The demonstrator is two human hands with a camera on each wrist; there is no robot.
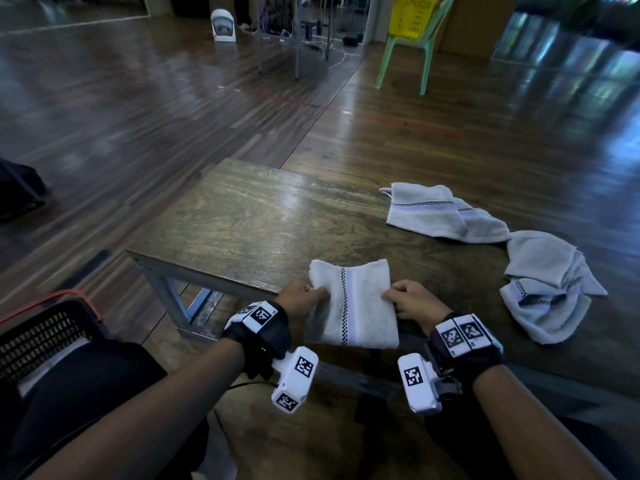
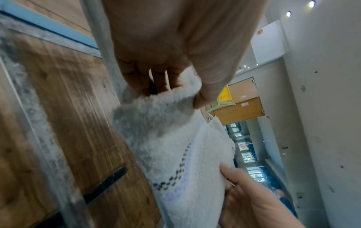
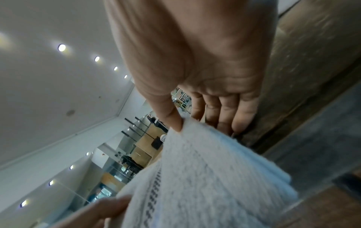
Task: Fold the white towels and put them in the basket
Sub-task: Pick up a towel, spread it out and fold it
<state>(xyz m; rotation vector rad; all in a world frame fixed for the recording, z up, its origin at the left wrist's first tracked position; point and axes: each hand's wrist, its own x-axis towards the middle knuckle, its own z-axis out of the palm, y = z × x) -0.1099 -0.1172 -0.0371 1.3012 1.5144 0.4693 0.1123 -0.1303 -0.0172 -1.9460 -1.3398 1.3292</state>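
Note:
A folded white towel (image 1: 356,306) with a checked stripe hangs over the near edge of the wooden table (image 1: 249,216). My left hand (image 1: 301,297) pinches its left edge between thumb and fingers, and my right hand (image 1: 412,299) pinches its right edge. The left wrist view shows the towel (image 2: 175,148) bunched under my left hand (image 2: 175,86). In the right wrist view my right hand (image 3: 187,121) grips the towel (image 3: 205,177). Two more white towels lie on the table at the right: a loosely folded one (image 1: 436,213) and a crumpled one (image 1: 547,289). A black basket (image 1: 45,337) stands at my lower left.
A green plastic chair (image 1: 412,53) carrying a yellow basket (image 1: 412,15) stands far across the wooden floor. A white fan (image 1: 223,26) and metal stand legs (image 1: 296,46) are at the back. My dark-clothed lap (image 1: 86,393) sits below the table edge.

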